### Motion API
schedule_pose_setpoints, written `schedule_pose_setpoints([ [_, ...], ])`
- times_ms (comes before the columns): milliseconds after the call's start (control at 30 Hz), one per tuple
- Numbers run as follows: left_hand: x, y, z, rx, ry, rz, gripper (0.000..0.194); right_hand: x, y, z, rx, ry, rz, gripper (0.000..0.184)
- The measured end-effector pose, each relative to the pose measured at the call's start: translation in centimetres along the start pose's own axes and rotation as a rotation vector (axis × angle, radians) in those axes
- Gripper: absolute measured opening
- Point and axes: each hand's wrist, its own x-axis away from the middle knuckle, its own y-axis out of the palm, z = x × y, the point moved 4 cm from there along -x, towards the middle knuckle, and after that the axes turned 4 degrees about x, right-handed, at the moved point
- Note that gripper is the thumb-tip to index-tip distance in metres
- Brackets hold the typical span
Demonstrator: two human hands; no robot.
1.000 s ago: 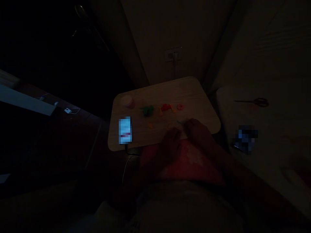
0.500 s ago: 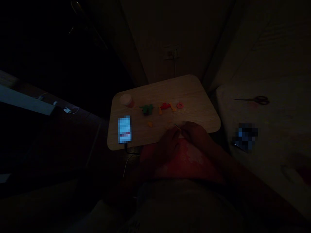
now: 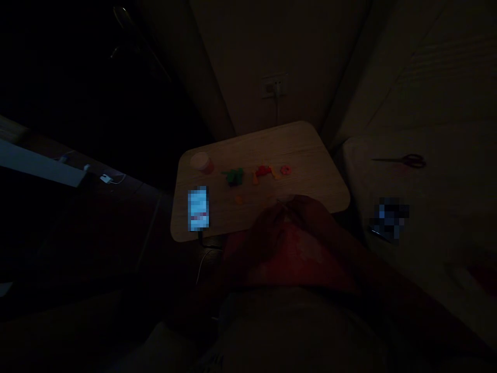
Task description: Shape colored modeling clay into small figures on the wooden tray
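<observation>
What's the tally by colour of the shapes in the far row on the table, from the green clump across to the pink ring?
Green clump: 1
Orange pieces: 2
Red piece: 1
Pink ring: 1
Total: 5
It's too dim to tell whether the red and orange ones are joined.

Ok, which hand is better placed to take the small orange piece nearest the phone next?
Probably your left hand: it's nearer the small orange piece, while your right hand sits farther off to the right. Both are at a thin item; it's too dark to tell which holds it.
</observation>
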Motion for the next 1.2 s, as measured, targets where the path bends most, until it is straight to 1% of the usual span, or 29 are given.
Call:
schedule_pose_setpoints([
  [133, 0.0, 0.0, 0.0, 0.013, 0.003, 0.016, 0.058, 0.4, -0.1, 0.2, 0.046, 0.101, 0.068, 0.019],
  [267, 0.0, -0.2, 0.3, -0.003, 0.014, 0.031, 0.056, 0.7, -0.8, 0.4, 0.054, 0.151, 0.092, 0.019],
  [367, 0.0, -0.3, 0.4, 0.014, 0.016, 0.024, 0.055, 0.8, -1.2, 0.6, 0.047, 0.157, 0.104, 0.019],
  [567, 0.0, -0.1, 0.4, 0.005, 0.003, 0.027, 0.062, 0.8, -1.1, 0.7, 0.045, 0.163, 0.107, 0.021],
  [767, -0.5, 0.1, 0.5, -0.01, 0.015, -0.017, 0.065, 0.9, -1.1, 0.7, 0.032, 0.182, 0.117, 0.021],
  [867, -0.8, 0.1, 0.5, -0.014, 0.01, -0.017, 0.066, 1.0, -1.2, 0.8, 0.032, 0.18, 0.124, 0.021],
  [967, -0.9, 0.2, 0.6, -0.031, 0.008, -0.028, 0.068, 1.2, -1.3, 1.2, 0.077, 0.189, 0.163, 0.024],
  [1133, -1.1, 0.5, 0.6, -0.057, -0.013, -0.059, 0.068, 1.4, -1.7, 1.7, 0.167, 0.219, 0.263, 0.03],
  [1200, -1.2, 0.5, 0.6, -0.06, -0.012, -0.066, 0.068, 1.3, -1.7, 1.8, 0.164, 0.225, 0.272, 0.03],
])
